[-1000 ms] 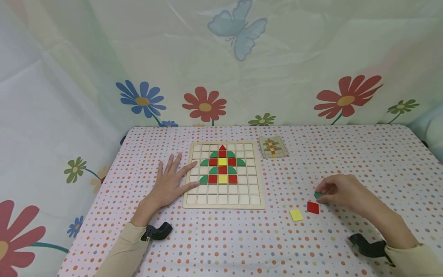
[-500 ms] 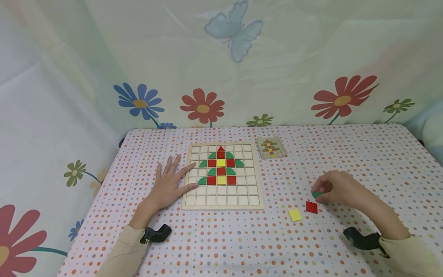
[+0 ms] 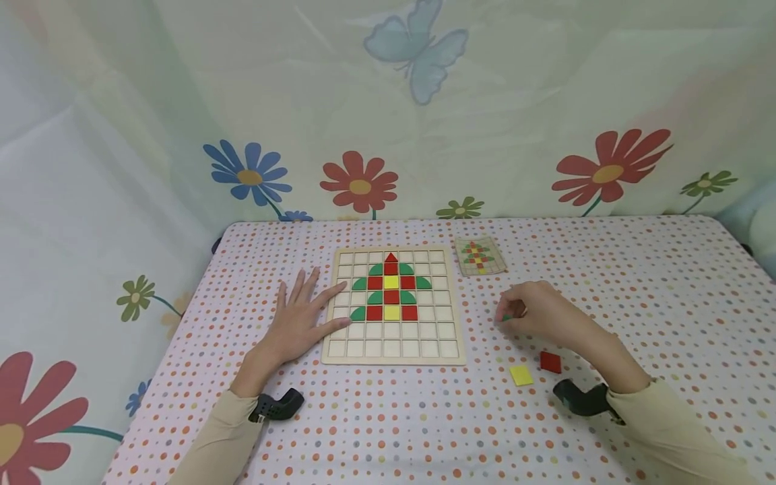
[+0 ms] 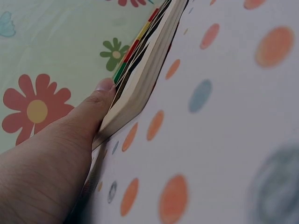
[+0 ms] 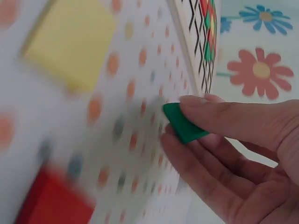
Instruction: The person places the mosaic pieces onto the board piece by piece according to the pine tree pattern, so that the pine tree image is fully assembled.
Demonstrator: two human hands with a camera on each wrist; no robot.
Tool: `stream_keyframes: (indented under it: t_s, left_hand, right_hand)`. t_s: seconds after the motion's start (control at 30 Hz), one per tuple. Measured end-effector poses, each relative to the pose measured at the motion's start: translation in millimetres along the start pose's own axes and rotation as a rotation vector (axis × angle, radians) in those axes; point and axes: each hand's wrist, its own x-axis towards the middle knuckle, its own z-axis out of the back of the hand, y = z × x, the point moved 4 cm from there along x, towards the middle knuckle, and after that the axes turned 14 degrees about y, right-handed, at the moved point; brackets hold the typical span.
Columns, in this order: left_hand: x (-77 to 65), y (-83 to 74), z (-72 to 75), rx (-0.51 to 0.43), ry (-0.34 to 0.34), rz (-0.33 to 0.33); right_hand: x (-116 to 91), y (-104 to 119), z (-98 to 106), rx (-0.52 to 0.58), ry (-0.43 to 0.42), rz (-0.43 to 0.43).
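A wooden grid board [image 3: 354, 349] lies on the table, with red, yellow and green tiles forming a tree in its cells. My left hand [image 3: 297, 323] rests at the board's left edge with fingers spread; in the left wrist view the thumb [image 4: 96, 102] touches the board's rim. Right of the board, my right hand [image 3: 536, 310] pinches a green quarter-round tile [image 5: 182, 123] between thumb and fingers, above the table. A yellow square tile [image 3: 521, 375] and a red square tile [image 3: 550, 362] lie on the cloth below that hand.
A pattern card [image 3: 480, 256] showing a similar tree lies beyond the board's upper right corner. The table wears a dotted cloth [image 3: 388, 431]. Behind it hangs a flowered backdrop [image 3: 291, 87].
My right hand has moved left toward the board, carrying the green tile past the red and yellow tiles. The left hand keeps its place on the board.
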Motion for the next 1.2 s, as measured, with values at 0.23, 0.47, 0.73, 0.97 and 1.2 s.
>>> stream_keyframes:
  t_s: [0.23, 0.47, 0.73, 0.97, 1.2]
  left_hand:
    - [0.6, 1.1, -0.1, 0.012, -0.005, -0.008]
    - [1.5, 0.4, -0.5, 0.009, -0.004, -0.001]
    - [0.3, 0.2, -0.5, 0.008, -0.001, 0.004]
    - [0.4, -0.1, -0.8, 0.003, -0.006, -0.002]
    - [0.3, 0.2, 0.4, 0.007, 0.0, 0.0]
  right_hand:
    - [25, 29, -4, 0.035, -0.076, 0.101]
    - [39, 49, -10, 0.095, -0.055, 0.202]
    - [54, 58, -20, 0.13, -0.027, 0.269]
    - [64, 59, -24, 0.142, -0.064, 0.283]
    - [71, 60, -30, 0.121, -0.084, 0.252]
